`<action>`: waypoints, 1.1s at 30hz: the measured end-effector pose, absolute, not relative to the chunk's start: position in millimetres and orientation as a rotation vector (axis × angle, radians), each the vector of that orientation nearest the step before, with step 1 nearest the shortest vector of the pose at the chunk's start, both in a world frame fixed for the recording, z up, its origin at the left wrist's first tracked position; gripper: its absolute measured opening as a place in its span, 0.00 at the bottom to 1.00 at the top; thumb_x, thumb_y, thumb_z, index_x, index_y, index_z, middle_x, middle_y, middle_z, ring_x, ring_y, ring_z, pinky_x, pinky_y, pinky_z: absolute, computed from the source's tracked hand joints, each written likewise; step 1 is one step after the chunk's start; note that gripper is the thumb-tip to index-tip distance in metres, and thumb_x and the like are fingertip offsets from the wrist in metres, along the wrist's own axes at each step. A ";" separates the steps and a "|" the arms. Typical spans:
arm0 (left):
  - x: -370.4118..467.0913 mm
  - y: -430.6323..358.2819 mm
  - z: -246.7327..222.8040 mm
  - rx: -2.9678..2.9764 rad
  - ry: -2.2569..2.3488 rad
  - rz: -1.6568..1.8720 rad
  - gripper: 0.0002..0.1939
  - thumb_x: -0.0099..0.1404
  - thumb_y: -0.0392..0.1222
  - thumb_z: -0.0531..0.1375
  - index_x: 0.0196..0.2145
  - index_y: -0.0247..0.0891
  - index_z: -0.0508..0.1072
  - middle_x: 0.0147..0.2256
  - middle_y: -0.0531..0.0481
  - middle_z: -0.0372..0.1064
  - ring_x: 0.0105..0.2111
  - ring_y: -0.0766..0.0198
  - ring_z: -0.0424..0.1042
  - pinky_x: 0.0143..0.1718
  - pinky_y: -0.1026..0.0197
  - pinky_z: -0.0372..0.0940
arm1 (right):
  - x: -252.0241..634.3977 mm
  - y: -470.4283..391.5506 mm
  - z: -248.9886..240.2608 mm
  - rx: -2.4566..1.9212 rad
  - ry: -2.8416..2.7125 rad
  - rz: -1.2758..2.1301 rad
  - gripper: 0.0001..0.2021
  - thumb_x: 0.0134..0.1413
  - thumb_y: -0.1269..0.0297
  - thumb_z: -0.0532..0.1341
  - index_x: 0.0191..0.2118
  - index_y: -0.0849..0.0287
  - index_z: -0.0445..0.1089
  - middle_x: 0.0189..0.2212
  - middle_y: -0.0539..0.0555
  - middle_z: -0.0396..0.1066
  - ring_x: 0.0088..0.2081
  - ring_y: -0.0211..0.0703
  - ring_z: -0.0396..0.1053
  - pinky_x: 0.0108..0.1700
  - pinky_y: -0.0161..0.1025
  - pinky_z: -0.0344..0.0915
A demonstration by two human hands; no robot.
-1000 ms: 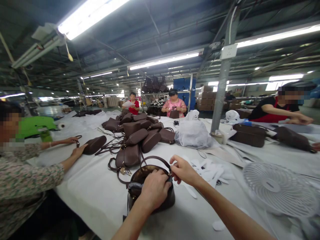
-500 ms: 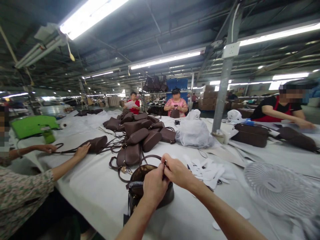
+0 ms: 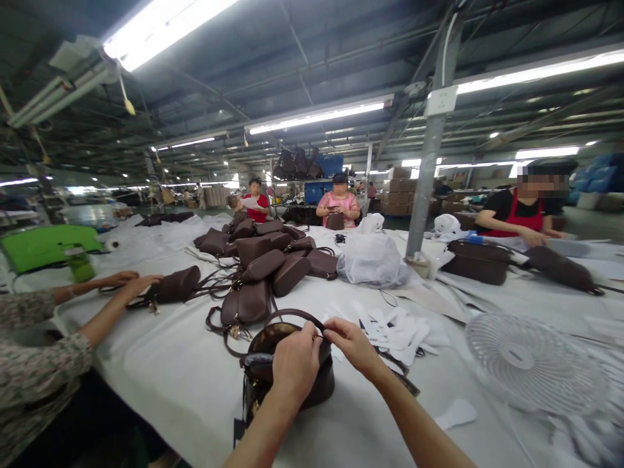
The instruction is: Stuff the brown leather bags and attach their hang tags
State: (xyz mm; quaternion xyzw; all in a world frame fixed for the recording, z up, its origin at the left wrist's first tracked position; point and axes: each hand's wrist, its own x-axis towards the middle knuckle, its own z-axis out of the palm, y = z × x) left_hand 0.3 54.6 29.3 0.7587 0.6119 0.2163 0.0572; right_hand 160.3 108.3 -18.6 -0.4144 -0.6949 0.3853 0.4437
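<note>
A dark brown handbag point(image 3: 322, 383) stands open at the top on the white table, right in front of me. My left hand point(image 3: 296, 361) is closed on the bag's rim at its right side, covering much of the opening. My right hand point(image 3: 351, 344) pinches the bag's strap point(image 3: 297, 313) where it arches down to that same side. The two hands' fingertips nearly meet, and they hide the strap's end. A dark tag point(image 3: 238, 431) hangs at the bag's lower left.
Beyond my hands lies a heap of brown bags point(image 3: 263, 250). White paper strips point(image 3: 404, 331) and a white fan point(image 3: 526, 361) are to the right, near a metal post point(image 3: 424, 188). At left, a co-worker's hands point(image 3: 134, 286) touch another bag point(image 3: 178, 286).
My right hand has shifted slightly down and its fingers have opened out somewhat from a tighter grip. The co-worker's hands at left have drawn together. The view has turned slightly right.
</note>
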 end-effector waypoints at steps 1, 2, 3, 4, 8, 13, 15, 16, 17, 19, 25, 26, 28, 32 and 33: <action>0.2 54.2 28.5 2.305 1.864 0.656 0.10 0.69 0.43 0.49 0.38 0.41 0.69 0.34 0.47 0.75 0.36 0.56 0.75 0.34 0.61 0.59 | 156.2 109.1 -19.2 -1.032 -1.707 0.922 0.11 0.53 0.55 0.58 0.33 0.58 0.70 0.29 0.51 0.71 0.35 0.44 0.68 0.42 0.42 0.65; 0.0 54.0 27.7 2.308 1.868 0.660 0.10 0.69 0.43 0.49 0.38 0.41 0.68 0.34 0.47 0.75 0.36 0.56 0.74 0.34 0.61 0.59 | 153.4 109.2 -18.9 -1.024 -1.687 0.908 0.11 0.53 0.56 0.58 0.32 0.58 0.69 0.29 0.50 0.70 0.35 0.44 0.68 0.42 0.41 0.65; -0.2 54.0 27.0 2.308 1.866 0.667 0.10 0.69 0.42 0.49 0.38 0.41 0.69 0.34 0.47 0.75 0.36 0.56 0.74 0.34 0.61 0.59 | 151.8 108.5 -18.1 -1.002 -1.661 0.919 0.11 0.53 0.56 0.58 0.33 0.58 0.69 0.29 0.50 0.70 0.35 0.44 0.67 0.42 0.41 0.64; -0.4 54.2 26.4 2.303 1.862 0.675 0.10 0.69 0.42 0.49 0.38 0.41 0.69 0.34 0.47 0.75 0.36 0.57 0.74 0.34 0.61 0.60 | 151.1 107.1 -17.1 -0.970 -1.633 0.955 0.11 0.53 0.56 0.58 0.34 0.58 0.69 0.30 0.51 0.71 0.36 0.44 0.68 0.43 0.41 0.64; -1.1 56.4 25.7 2.269 1.829 0.711 0.12 0.70 0.42 0.48 0.41 0.40 0.70 0.36 0.46 0.76 0.38 0.56 0.75 0.37 0.61 0.61 | 150.5 98.2 -15.0 -0.846 -1.609 1.117 0.12 0.53 0.55 0.61 0.39 0.58 0.72 0.36 0.53 0.73 0.42 0.47 0.69 0.48 0.43 0.64; -2.4 58.2 27.2 2.250 1.791 0.779 0.17 0.69 0.40 0.46 0.41 0.37 0.74 0.41 0.42 0.76 0.42 0.54 0.74 0.44 0.58 0.63 | 143.5 94.7 -18.7 -0.863 -1.713 0.709 0.12 0.58 0.59 0.57 0.42 0.54 0.75 0.37 0.55 0.72 0.42 0.48 0.69 0.48 0.44 0.65; -3.3 58.6 28.2 2.238 1.804 0.799 0.17 0.69 0.40 0.47 0.41 0.37 0.75 0.40 0.41 0.76 0.41 0.54 0.75 0.44 0.57 0.63 | 140.9 95.0 -19.1 -0.869 -1.753 0.589 0.13 0.61 0.61 0.54 0.45 0.54 0.74 0.38 0.55 0.72 0.42 0.48 0.69 0.49 0.44 0.65; -3.8 58.9 28.8 2.232 1.811 0.800 0.16 0.69 0.41 0.48 0.41 0.37 0.75 0.40 0.41 0.76 0.41 0.54 0.75 0.44 0.57 0.63 | 140.1 95.2 -18.7 -0.868 -1.777 0.564 0.13 0.61 0.62 0.53 0.45 0.54 0.74 0.38 0.56 0.72 0.42 0.48 0.69 0.49 0.44 0.65; -4.2 59.5 29.3 2.226 1.816 0.797 0.16 0.69 0.41 0.48 0.40 0.37 0.75 0.39 0.41 0.77 0.40 0.54 0.75 0.43 0.57 0.64 | 139.8 95.3 -17.9 -0.865 -1.803 0.556 0.13 0.61 0.62 0.53 0.45 0.54 0.74 0.38 0.56 0.73 0.42 0.48 0.69 0.48 0.44 0.65; -4.9 61.1 30.2 2.206 1.829 0.783 0.16 0.69 0.42 0.49 0.38 0.37 0.76 0.38 0.41 0.77 0.39 0.53 0.75 0.42 0.56 0.64 | 139.4 95.1 -15.4 -0.877 -1.847 0.557 0.13 0.61 0.62 0.53 0.43 0.55 0.74 0.37 0.55 0.73 0.40 0.47 0.69 0.46 0.43 0.65; -7.6 65.4 31.3 2.110 1.864 0.782 0.15 0.68 0.41 0.49 0.37 0.36 0.76 0.38 0.41 0.77 0.41 0.54 0.75 0.41 0.59 0.63 | 137.3 91.0 -5.9 -0.912 -1.856 0.669 0.13 0.61 0.61 0.53 0.44 0.56 0.73 0.41 0.55 0.73 0.44 0.48 0.69 0.50 0.44 0.64; -8.3 65.6 31.8 2.107 1.855 0.782 0.15 0.68 0.40 0.49 0.37 0.36 0.76 0.38 0.41 0.77 0.41 0.54 0.75 0.41 0.59 0.63 | 138.2 90.4 -4.6 -0.877 -1.871 0.755 0.14 0.60 0.61 0.54 0.47 0.56 0.71 0.43 0.56 0.73 0.47 0.49 0.68 0.52 0.45 0.63; -9.8 65.9 33.3 2.107 1.829 0.766 0.16 0.68 0.40 0.49 0.37 0.36 0.76 0.38 0.41 0.77 0.41 0.54 0.75 0.41 0.59 0.63 | 141.8 89.8 -3.0 -0.792 -1.903 0.938 0.17 0.59 0.61 0.56 0.52 0.57 0.68 0.47 0.56 0.71 0.51 0.49 0.66 0.56 0.46 0.60; -11.3 65.4 38.0 2.125 1.800 0.697 0.15 0.67 0.41 0.50 0.38 0.35 0.76 0.39 0.42 0.77 0.41 0.55 0.75 0.40 0.60 0.63 | 146.9 90.3 -4.2 -0.677 -1.978 1.069 0.26 0.49 0.63 0.64 0.56 0.57 0.63 0.51 0.56 0.68 0.53 0.51 0.64 0.57 0.47 0.58; -11.4 64.8 39.1 2.127 1.808 0.680 0.15 0.67 0.41 0.51 0.38 0.35 0.76 0.39 0.41 0.77 0.41 0.55 0.75 0.40 0.60 0.63 | 145.6 90.1 -5.4 -0.691 -1.995 1.029 0.27 0.47 0.65 0.65 0.56 0.57 0.63 0.50 0.55 0.69 0.52 0.50 0.65 0.57 0.46 0.59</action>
